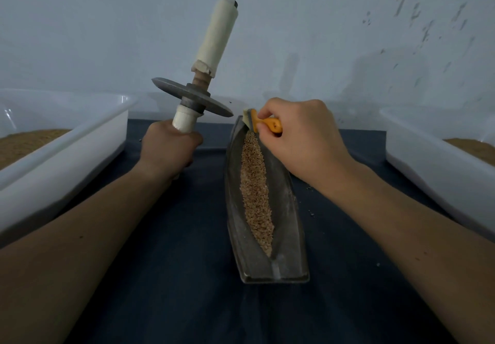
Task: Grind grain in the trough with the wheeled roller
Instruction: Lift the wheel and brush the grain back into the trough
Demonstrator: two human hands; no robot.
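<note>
The grain (255, 190) lies in a narrow line along the trough (285, 209) at the middle of the counter (174, 263); it looks coarse, so grinding seems unfinished. The left hand (168, 148) is clamped round the lower handle of the wheeled roller (192, 97), held upright clear of the trough. The right hand (302, 134) pinches an orange brush (263, 123) at the trough's far end

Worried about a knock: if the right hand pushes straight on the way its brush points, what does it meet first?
Likely the metal wheel of the roller the left hand holds up, just past the brush tip, though depth is unclear.
</note>
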